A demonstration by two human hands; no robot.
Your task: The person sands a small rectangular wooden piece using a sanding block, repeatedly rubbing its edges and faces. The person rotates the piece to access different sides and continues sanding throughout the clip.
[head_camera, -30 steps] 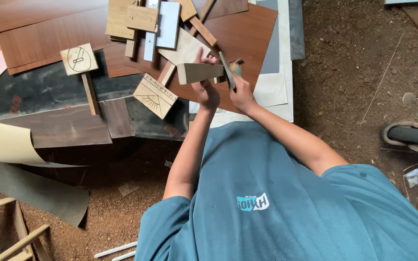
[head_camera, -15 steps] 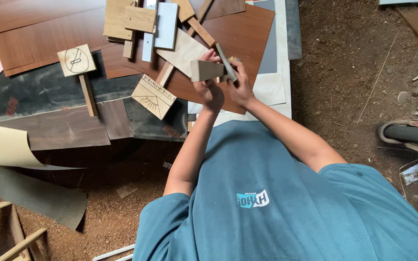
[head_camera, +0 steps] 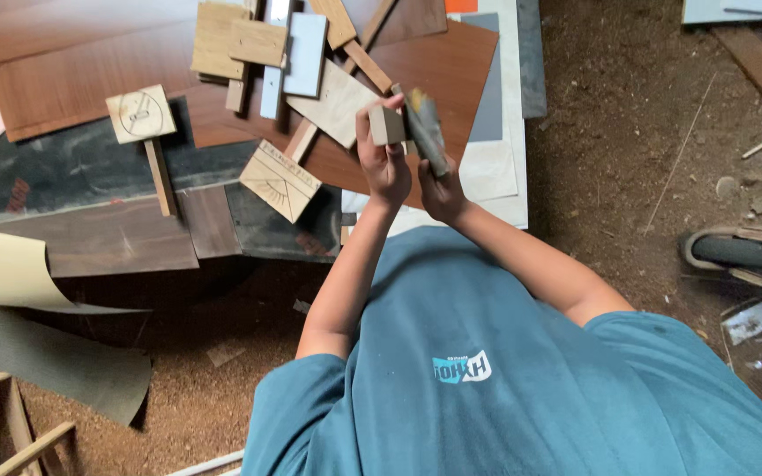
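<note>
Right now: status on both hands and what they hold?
Left hand grip shut on small wood block. Right hand grip shut on dark flat piece, touching the block. Wood offcuts lie beyond, apart.

left hand (head_camera: 384, 157) up at frame centre-top, fingers curled, gripping | right hand (head_camera: 438, 181) just beside it, touching, fingers closed in a grip | both forearms bare, rising from lower centre, converging at wrists | elbows bent, spread apart
</note>
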